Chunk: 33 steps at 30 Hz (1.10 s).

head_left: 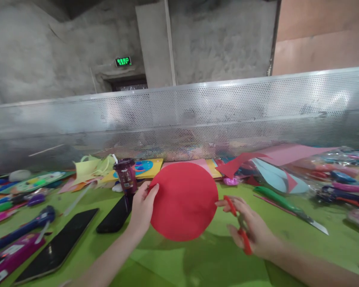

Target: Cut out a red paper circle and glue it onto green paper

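Observation:
A round sheet of red paper (184, 203) is held up over the green table top. My left hand (144, 205) pinches its left edge, thumb in front and fingers behind. In my right hand (251, 227) is a pair of scissors with red handles (244, 241); the thumb and fingers are at the loops, and the blades are mostly hidden by the hand. A fingertip of that hand lies close to the disc's right edge; whether it touches I cannot tell.
Left of the disc are a lidded drink cup (126, 175), a black phone (115, 215) and a larger black phone (58, 243). A green-handled knife (290, 207) with bare blade lies at right. Paper scraps (283, 175) line the perforated metal panel (185, 115) behind.

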Available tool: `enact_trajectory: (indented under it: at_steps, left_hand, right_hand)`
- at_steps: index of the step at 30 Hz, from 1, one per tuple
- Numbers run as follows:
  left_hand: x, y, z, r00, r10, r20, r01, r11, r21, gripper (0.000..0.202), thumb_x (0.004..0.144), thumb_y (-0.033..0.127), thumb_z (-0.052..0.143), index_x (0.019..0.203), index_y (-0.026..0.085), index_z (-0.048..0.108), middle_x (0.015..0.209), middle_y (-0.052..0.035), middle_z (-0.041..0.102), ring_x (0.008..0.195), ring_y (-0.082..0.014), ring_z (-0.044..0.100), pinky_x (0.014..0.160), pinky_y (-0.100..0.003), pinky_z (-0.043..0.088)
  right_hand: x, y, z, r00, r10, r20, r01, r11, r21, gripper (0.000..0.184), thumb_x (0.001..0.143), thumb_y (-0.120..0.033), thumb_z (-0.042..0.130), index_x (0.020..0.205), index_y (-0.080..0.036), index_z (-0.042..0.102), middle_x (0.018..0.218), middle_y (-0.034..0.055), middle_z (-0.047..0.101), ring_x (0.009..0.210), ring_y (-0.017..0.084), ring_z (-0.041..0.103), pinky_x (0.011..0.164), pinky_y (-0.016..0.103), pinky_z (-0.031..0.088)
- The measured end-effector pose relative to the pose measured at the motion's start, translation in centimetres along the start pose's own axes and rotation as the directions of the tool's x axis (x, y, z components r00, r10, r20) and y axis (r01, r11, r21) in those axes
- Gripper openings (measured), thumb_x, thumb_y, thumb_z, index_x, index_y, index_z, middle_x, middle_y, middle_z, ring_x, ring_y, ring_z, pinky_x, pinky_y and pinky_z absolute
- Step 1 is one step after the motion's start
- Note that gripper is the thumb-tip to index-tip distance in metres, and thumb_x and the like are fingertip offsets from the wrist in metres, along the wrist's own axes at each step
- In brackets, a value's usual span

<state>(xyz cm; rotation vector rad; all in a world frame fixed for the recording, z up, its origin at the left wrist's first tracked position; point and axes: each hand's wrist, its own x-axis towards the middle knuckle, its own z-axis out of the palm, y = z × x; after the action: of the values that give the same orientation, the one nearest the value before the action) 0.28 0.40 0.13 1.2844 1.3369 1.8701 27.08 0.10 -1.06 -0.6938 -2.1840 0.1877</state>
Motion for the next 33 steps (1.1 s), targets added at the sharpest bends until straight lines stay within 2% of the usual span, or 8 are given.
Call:
enact_trajectory:
  at_steps: [7, 12, 16, 21, 25, 28, 31, 33]
  left_hand:
    - [1.0, -0.9, -0.2, 0.978, -0.185, -0.099, 0.148, 0.942, -0.3, 0.011, 0.062, 0.025, 0.057, 0.072, 0.02, 0.054, 0.064, 0.0044, 0.058, 0.06, -0.0126, 0.054, 0.055, -0.022, 0.04]
    - [1.7, -1.0, -0.1, 0.923, -0.377, 0.077, 0.358, 0.767, -0.533, 0.016, 0.056, 0.007, 0.052, 0.069, 0.019, 0.052, 0.067, 0.0026, 0.06, 0.054, -0.0091, 0.054, 0.051, -0.021, 0.042]
    - [2.1, -1.6, -0.3, 0.893, -0.405, 0.197, 0.444, 0.717, -0.537, 0.013, 0.058, 0.005, 0.049, 0.06, 0.018, 0.049, 0.07, -0.002, 0.06, 0.063, -0.0136, 0.058, 0.062, -0.029, 0.046]
    - [2.5, -3.1, -0.9, 0.838, -0.176, 0.517, 0.465, 0.727, -0.506, 0.01, 0.062, 0.022, 0.057, 0.058, 0.02, 0.048, 0.098, -0.003, 0.059, 0.098, -0.0228, 0.052, 0.081, -0.039, 0.041]
    - [2.3, -3.5, -0.8, 0.798, 0.017, 0.603, 0.378, 0.764, -0.523, 0.029, 0.044, 0.036, 0.073, 0.058, 0.02, 0.053, 0.12, -0.002, 0.049, 0.106, -0.0318, 0.045, 0.084, -0.043, 0.038]
    - [2.1, -3.4, -0.6, 0.734, 0.2, 0.649, 0.255, 0.804, -0.537, 0.025, 0.049, 0.038, 0.072, 0.062, 0.021, 0.058, 0.128, 0.0002, 0.041, 0.11, -0.0318, 0.042, 0.085, -0.042, 0.037]
    - [1.9, -2.9, -0.4, 0.69, 0.225, 0.688, 0.172, 0.872, -0.458, 0.02, 0.055, 0.039, 0.069, 0.059, 0.021, 0.061, 0.128, 0.0003, 0.04, 0.113, -0.0305, 0.04, 0.087, -0.041, 0.036]
    - [1.6, -2.2, -0.2, 0.711, 0.132, 0.691, 0.135, 0.938, -0.318, 0.019, 0.053, 0.039, 0.069, 0.055, 0.021, 0.062, 0.126, -0.0012, 0.044, 0.112, -0.0301, 0.041, 0.087, -0.04, 0.036]
  right_hand:
    - [0.9, 1.2, -0.2, 0.842, 0.482, -0.24, -0.343, 0.824, 0.45, 0.018, 0.081, -0.039, 0.041, 0.086, -0.022, 0.044, 0.095, 0.0066, 0.057, 0.091, 0.019, 0.053, 0.083, 0.033, 0.041]
    - [1.5, 3.2, -0.7, 0.754, 0.633, -0.175, -0.506, 0.73, 0.459, 0.028, 0.075, -0.047, 0.047, 0.08, -0.019, 0.045, 0.077, 0.0045, 0.059, 0.07, 0.017, 0.057, 0.066, 0.028, 0.045]
    - [1.5, 4.2, -1.0, 0.795, 0.584, -0.164, -0.541, 0.805, 0.244, 0.026, 0.071, -0.044, 0.052, 0.074, -0.019, 0.047, 0.064, 0.0011, 0.055, 0.058, 0.016, 0.053, 0.054, 0.026, 0.042]
    - [1.7, 4.1, -1.3, 0.817, 0.554, -0.158, -0.553, 0.831, 0.052, 0.023, 0.067, -0.04, 0.055, 0.071, -0.018, 0.049, 0.067, 0.0038, 0.06, 0.062, 0.019, 0.053, 0.06, 0.03, 0.041]
    - [2.4, 1.1, -1.6, 0.806, 0.591, 0.028, -0.566, 0.755, 0.33, 0.027, 0.072, -0.045, 0.05, 0.072, -0.018, 0.048, 0.068, 0.0031, 0.058, 0.059, 0.015, 0.053, 0.056, 0.027, 0.042]
    - [2.8, -2.3, -1.5, 0.763, 0.602, 0.237, -0.633, 0.619, 0.466, 0.031, 0.075, -0.048, 0.045, 0.074, -0.017, 0.049, 0.067, 0.003, 0.057, 0.059, 0.014, 0.054, 0.055, 0.026, 0.041]
    - [2.8, -4.8, -0.9, 0.752, 0.586, 0.303, -0.646, 0.564, 0.513, 0.027, 0.071, -0.044, 0.053, 0.071, -0.018, 0.046, 0.061, -0.0019, 0.05, 0.057, 0.011, 0.05, 0.055, 0.024, 0.039]
    - [2.4, -5.3, -0.3, 0.752, 0.588, 0.298, -0.643, 0.555, 0.527, 0.027, 0.067, -0.039, 0.06, 0.068, -0.019, 0.043, 0.059, -0.0051, 0.044, 0.054, 0.009, 0.045, 0.052, 0.021, 0.036]
